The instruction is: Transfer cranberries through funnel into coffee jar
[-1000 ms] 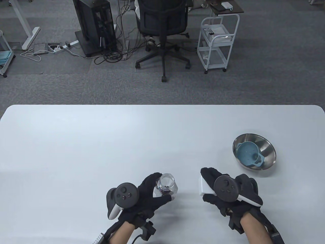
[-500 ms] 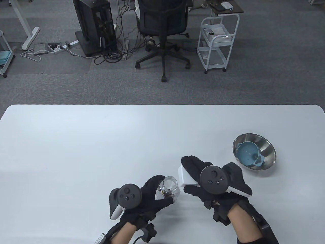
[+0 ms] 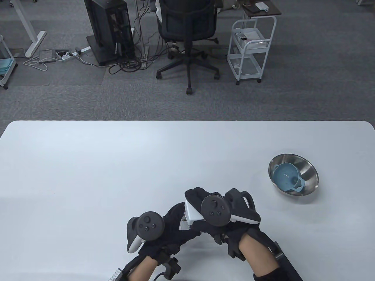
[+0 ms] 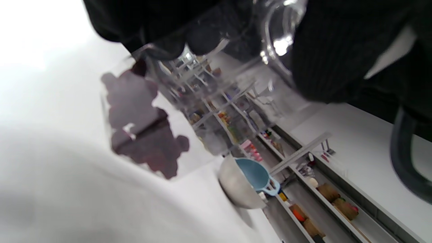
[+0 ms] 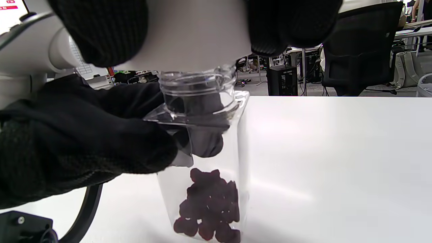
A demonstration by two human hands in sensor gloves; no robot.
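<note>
My left hand (image 3: 175,224) grips a clear plastic jar (image 5: 202,135) that stands on the white table (image 3: 88,164). Dark cranberries (image 5: 211,206) lie at the jar's bottom and also show in the left wrist view (image 4: 141,128). My right hand (image 3: 199,202) holds a white lid (image 3: 192,215) directly over the jar's open mouth, as the right wrist view shows (image 5: 192,33). I cannot tell whether the lid touches the rim. In the table view the jar is almost wholly hidden under my right hand. A blue funnel (image 3: 288,178) lies in a steel bowl (image 3: 310,172) to the right.
The bowl with the funnel stands about a hand's width to the right of my hands and also shows in the left wrist view (image 4: 236,189). Beyond the table's far edge are an office chair (image 3: 187,26) and a white cart (image 3: 252,46).
My right hand has carried the white lid leftward, from beside the jar to over its mouth. My left hand and the jar have stayed almost in place.
</note>
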